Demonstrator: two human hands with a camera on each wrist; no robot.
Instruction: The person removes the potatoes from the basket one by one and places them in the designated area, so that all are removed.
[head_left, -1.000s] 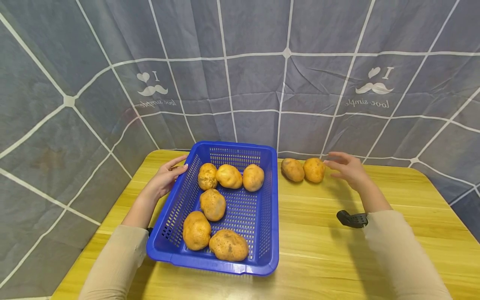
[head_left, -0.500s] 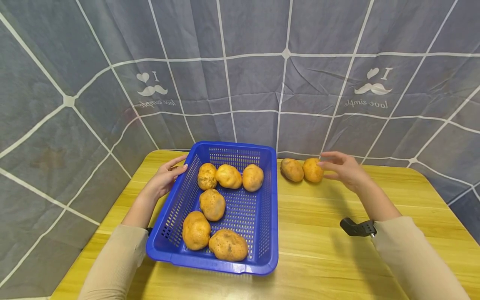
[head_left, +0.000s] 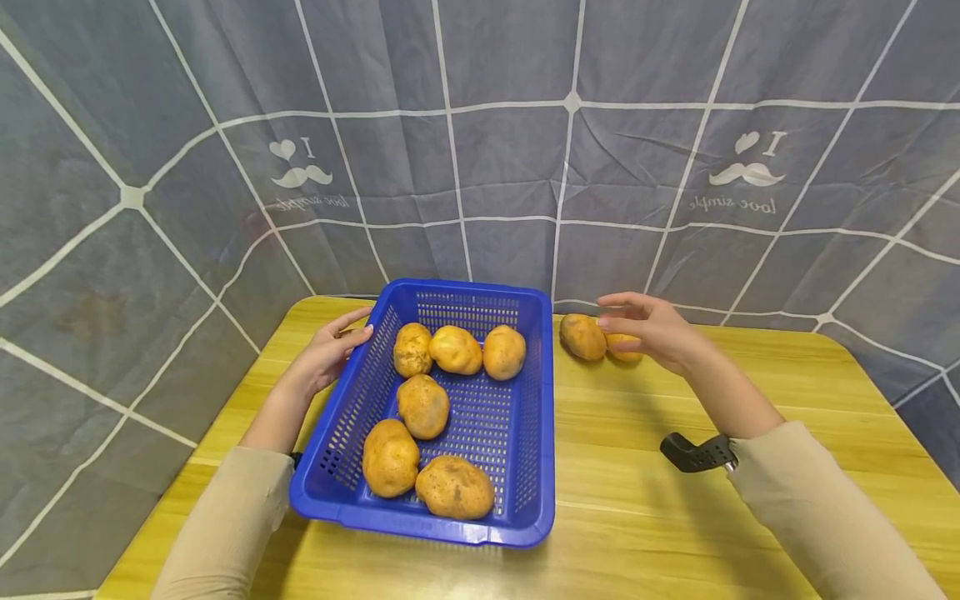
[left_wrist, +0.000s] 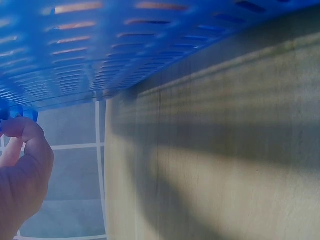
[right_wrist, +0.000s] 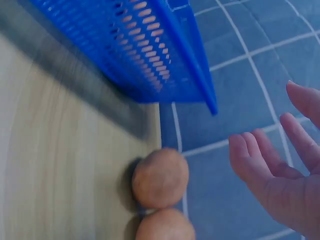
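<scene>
A blue plastic basket [head_left: 546, 442] with slotted walls holds several potatoes, among them a large one [head_left: 454, 487] near its front. My left hand [head_left: 326, 354] grips the basket's left rim; in the left wrist view the thumb and a finger [left_wrist: 35, 145] meet the blue edge. Beyond the basket's right side, two potatoes lie side by side on the table. The left one [head_left: 582, 337] shows fully, while my right hand [head_left: 652, 333] partly covers the right one [head_left: 624, 350]. With fingers spread and nothing held, the right hand hovers above this pair; the right wrist view shows a gap between hand and potatoes.
The light wooden table [head_left: 615, 517] ends at a grey curtain [head_left: 510, 183] with white lines, which hangs close behind the basket and potatoes. A black wrist mount [head_left: 697, 454] juts from beneath the right sleeve.
My right hand has moved left, from beside the right-hand potato to over the pair, and now hides most of that potato. The left hand and the basket have stayed in place.
</scene>
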